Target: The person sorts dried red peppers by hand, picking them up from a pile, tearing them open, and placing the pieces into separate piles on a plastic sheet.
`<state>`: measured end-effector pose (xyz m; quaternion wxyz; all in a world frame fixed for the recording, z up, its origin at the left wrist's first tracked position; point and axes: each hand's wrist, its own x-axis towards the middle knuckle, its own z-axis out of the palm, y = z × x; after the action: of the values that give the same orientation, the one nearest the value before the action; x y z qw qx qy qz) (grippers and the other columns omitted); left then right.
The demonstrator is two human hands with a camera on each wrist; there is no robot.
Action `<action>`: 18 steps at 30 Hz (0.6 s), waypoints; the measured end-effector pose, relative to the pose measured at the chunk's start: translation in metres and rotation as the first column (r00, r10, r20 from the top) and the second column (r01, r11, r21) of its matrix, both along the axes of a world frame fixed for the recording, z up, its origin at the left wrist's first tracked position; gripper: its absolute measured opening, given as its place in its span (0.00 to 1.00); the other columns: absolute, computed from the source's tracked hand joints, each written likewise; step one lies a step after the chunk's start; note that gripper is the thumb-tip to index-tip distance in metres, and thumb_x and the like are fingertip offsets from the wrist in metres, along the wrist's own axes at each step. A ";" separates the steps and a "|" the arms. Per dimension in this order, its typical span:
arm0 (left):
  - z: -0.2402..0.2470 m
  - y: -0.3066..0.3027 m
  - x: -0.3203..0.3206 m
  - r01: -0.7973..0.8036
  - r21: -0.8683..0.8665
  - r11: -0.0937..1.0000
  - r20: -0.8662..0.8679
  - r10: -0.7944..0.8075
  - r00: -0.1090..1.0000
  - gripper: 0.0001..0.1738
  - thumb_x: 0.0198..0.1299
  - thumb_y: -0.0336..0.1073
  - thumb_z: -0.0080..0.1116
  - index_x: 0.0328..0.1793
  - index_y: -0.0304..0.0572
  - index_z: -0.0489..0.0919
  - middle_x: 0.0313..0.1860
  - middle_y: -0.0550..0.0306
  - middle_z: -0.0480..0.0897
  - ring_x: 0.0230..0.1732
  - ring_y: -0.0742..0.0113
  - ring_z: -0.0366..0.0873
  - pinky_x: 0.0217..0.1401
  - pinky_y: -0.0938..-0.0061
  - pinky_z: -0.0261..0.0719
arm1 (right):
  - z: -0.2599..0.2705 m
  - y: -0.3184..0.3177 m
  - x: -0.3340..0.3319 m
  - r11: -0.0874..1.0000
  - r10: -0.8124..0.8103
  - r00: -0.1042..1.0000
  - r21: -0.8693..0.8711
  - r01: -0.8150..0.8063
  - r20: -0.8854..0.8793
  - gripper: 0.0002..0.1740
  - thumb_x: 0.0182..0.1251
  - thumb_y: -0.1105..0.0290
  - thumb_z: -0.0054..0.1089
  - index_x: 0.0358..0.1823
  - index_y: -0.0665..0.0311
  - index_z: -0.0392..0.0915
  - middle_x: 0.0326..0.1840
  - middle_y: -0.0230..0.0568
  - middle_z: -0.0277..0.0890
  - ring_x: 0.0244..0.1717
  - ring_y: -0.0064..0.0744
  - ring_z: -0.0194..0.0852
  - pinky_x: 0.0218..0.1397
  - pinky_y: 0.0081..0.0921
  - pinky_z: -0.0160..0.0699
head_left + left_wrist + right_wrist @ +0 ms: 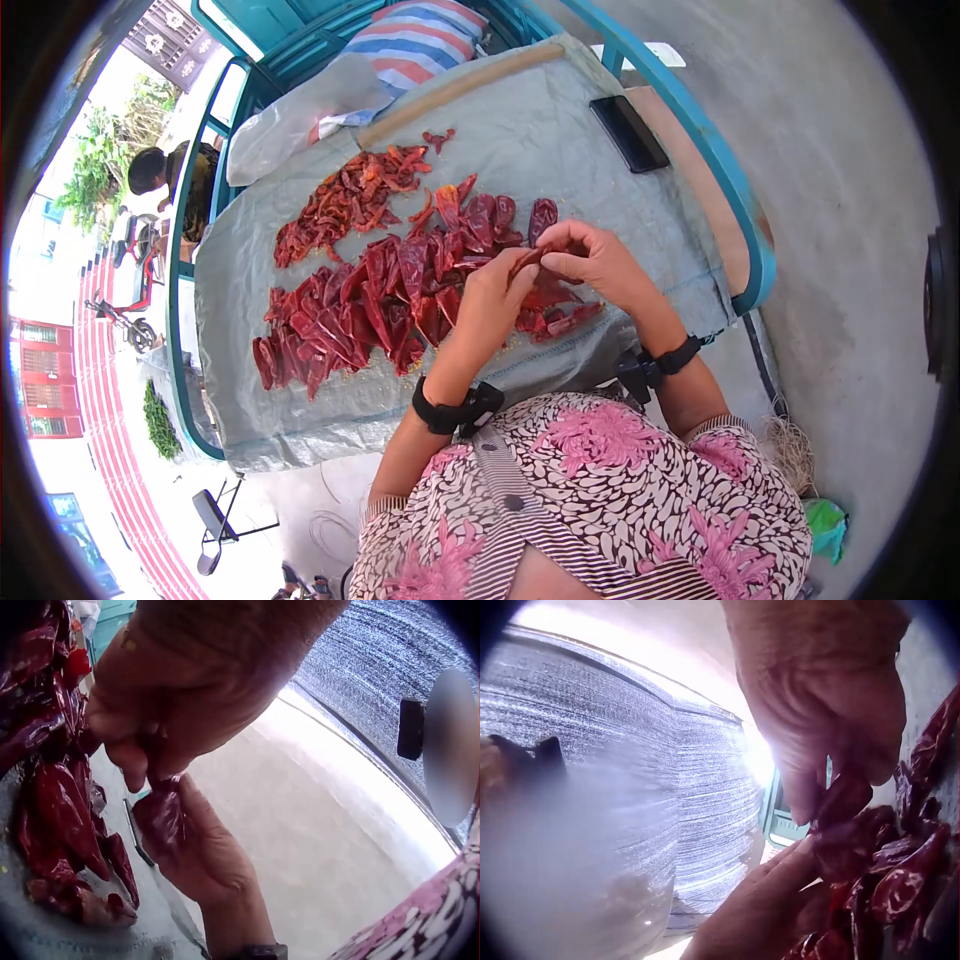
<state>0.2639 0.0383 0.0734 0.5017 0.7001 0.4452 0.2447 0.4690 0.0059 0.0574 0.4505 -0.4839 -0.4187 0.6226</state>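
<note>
A dark red dried pepper [163,814] is held between both hands just above the near right part of the pile. My left hand [487,303] pinches one end of it, its knuckles turned up. The other end is gripped by my right hand [600,265], thumb and fingertips meeting my left fingertips in the head view. Whole dried peppers [375,300] lie heaped in front of and to the left of the hands. Just beyond the right fingers sits a single wrinkled pepper [543,214]. Farther back is a smaller heap of torn, orange-red pepper pieces [350,198].
A grey-green sheet [520,130] covers the cart bed, bounded by a teal rail [700,130]. Toward the far right lies a black phone [629,134]. A striped sack [415,45] and a clear plastic bag [300,110] sit at the back. Another person [190,180] is beyond the left rail.
</note>
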 end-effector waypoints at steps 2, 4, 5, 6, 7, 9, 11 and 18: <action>-0.005 -0.001 -0.006 -0.029 0.203 0.979 -0.109 0.052 0.993 0.15 0.74 0.35 0.59 0.61 0.35 0.82 0.32 0.59 0.83 0.32 0.74 0.78 0.37 0.74 0.79 | -0.008 -0.003 0.006 0.999 -0.047 0.998 -0.007 0.047 0.031 0.12 0.72 0.68 0.69 0.53 0.62 0.81 0.41 0.25 0.82 0.36 0.13 0.73 0.34 0.15 0.70; -0.002 0.003 -0.010 -0.147 0.201 0.969 -0.075 0.164 0.984 0.14 0.73 0.34 0.60 0.60 0.36 0.83 0.33 0.58 0.85 0.33 0.75 0.79 0.37 0.74 0.78 | -0.022 -0.001 0.015 0.994 -0.108 0.993 -0.017 0.109 0.048 0.13 0.73 0.68 0.69 0.54 0.63 0.81 0.40 0.26 0.82 0.34 0.13 0.72 0.31 0.14 0.68; 0.000 0.008 -0.011 -0.193 0.216 0.957 -0.040 0.206 0.978 0.15 0.73 0.34 0.61 0.61 0.36 0.82 0.33 0.57 0.86 0.33 0.75 0.79 0.37 0.74 0.78 | -0.028 0.002 0.016 0.989 -0.147 0.988 -0.012 0.148 0.042 0.13 0.73 0.68 0.68 0.54 0.64 0.81 0.40 0.27 0.82 0.34 0.13 0.72 0.30 0.14 0.68; 0.001 0.011 -0.010 -0.239 0.228 0.944 -0.004 0.246 0.969 0.15 0.73 0.34 0.61 0.61 0.36 0.82 0.34 0.56 0.86 0.33 0.75 0.80 0.38 0.74 0.79 | -0.031 0.006 0.016 0.982 -0.186 0.982 -0.008 0.187 0.038 0.13 0.73 0.68 0.68 0.54 0.64 0.81 0.40 0.28 0.83 0.33 0.14 0.72 0.30 0.14 0.68; 0.002 0.014 -0.007 -0.306 0.280 0.910 0.011 0.316 0.949 0.17 0.70 0.32 0.64 0.63 0.36 0.81 0.40 0.46 0.87 0.37 0.59 0.85 0.43 0.67 0.84 | -0.032 0.008 0.016 0.974 -0.226 0.974 -0.004 0.226 0.034 0.13 0.73 0.68 0.68 0.55 0.65 0.81 0.41 0.30 0.83 0.32 0.14 0.72 0.29 0.15 0.68; 0.012 0.012 0.000 -0.339 0.392 0.855 0.013 0.364 0.931 0.20 0.69 0.32 0.66 0.65 0.36 0.79 0.42 0.47 0.84 0.37 0.60 0.84 0.43 0.67 0.84 | -0.031 0.015 0.008 0.960 -0.276 0.959 0.027 0.278 -0.059 0.13 0.74 0.68 0.67 0.55 0.65 0.80 0.42 0.31 0.82 0.34 0.15 0.73 0.32 0.16 0.71; 0.016 0.007 0.002 -0.246 0.380 0.892 -0.030 0.278 0.960 0.22 0.65 0.30 0.67 0.65 0.39 0.80 0.45 0.49 0.81 0.37 0.59 0.82 0.43 0.67 0.83 | -0.025 0.023 0.000 0.947 -0.303 0.950 0.084 0.309 -0.079 0.14 0.74 0.68 0.67 0.56 0.65 0.80 0.44 0.33 0.82 0.36 0.17 0.75 0.35 0.19 0.75; -0.012 -0.015 -0.010 0.314 0.310 0.897 -0.281 -0.229 0.932 0.22 0.59 0.28 0.67 0.61 0.45 0.81 0.53 0.49 0.78 0.49 0.46 0.82 0.51 0.59 0.83 | -0.024 0.007 0.020 0.927 -0.310 0.537 0.374 -0.011 0.785 0.21 0.63 0.67 0.70 0.57 0.60 0.80 0.52 0.42 0.83 0.51 0.44 0.80 0.54 0.40 0.80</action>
<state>0.2542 0.0234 0.0612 0.3417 0.8578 0.3483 0.1616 0.4886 0.0127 0.0331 0.3255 -0.6707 -0.6370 0.1961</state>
